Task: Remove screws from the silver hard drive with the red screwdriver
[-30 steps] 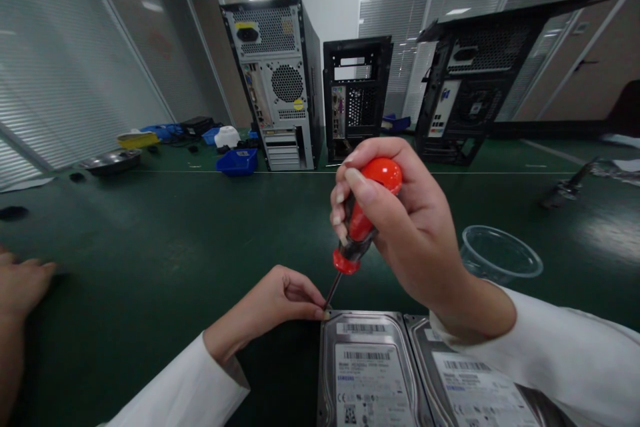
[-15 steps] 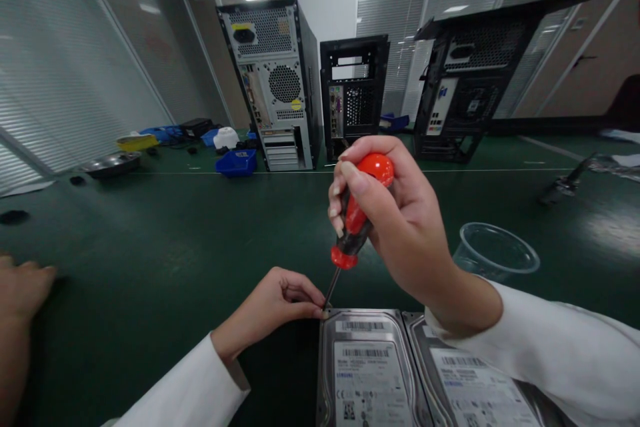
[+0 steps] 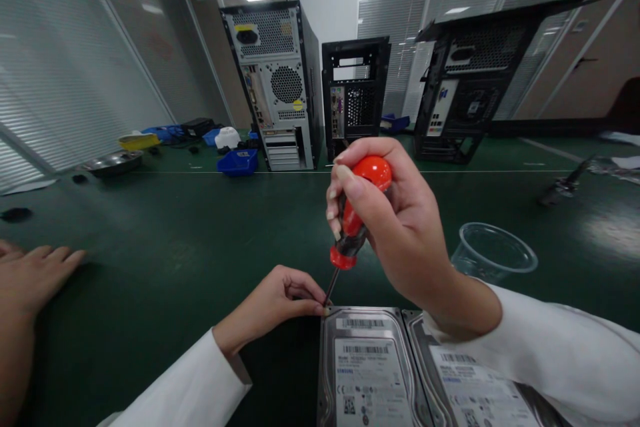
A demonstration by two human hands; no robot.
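My right hand (image 3: 395,213) is wrapped round the red and black handle of a screwdriver (image 3: 343,256), which tilts so that its shaft runs down to the left. The tip meets the upper left corner of a hard drive (image 3: 367,373) lying label up on the table. At that same corner, my left hand (image 3: 283,300) has thumb and fingertips pinched together by the screwdriver tip; whatever is between them is too small to name. A second hard drive (image 3: 465,380) lies against the first on the right, partly covered by my right sleeve.
A clear plastic cup (image 3: 493,250) stands beyond my right forearm. Another person's hand (image 3: 40,273) rests on the green table (image 3: 165,233) at the left. Computer cases (image 3: 280,87) stand at the back, with a blue bin (image 3: 237,163) and a metal bowl (image 3: 113,163) to their left.
The other person's hand at the left has slid right, farther into view. My hands, the screwdriver and the drives have hardly moved.
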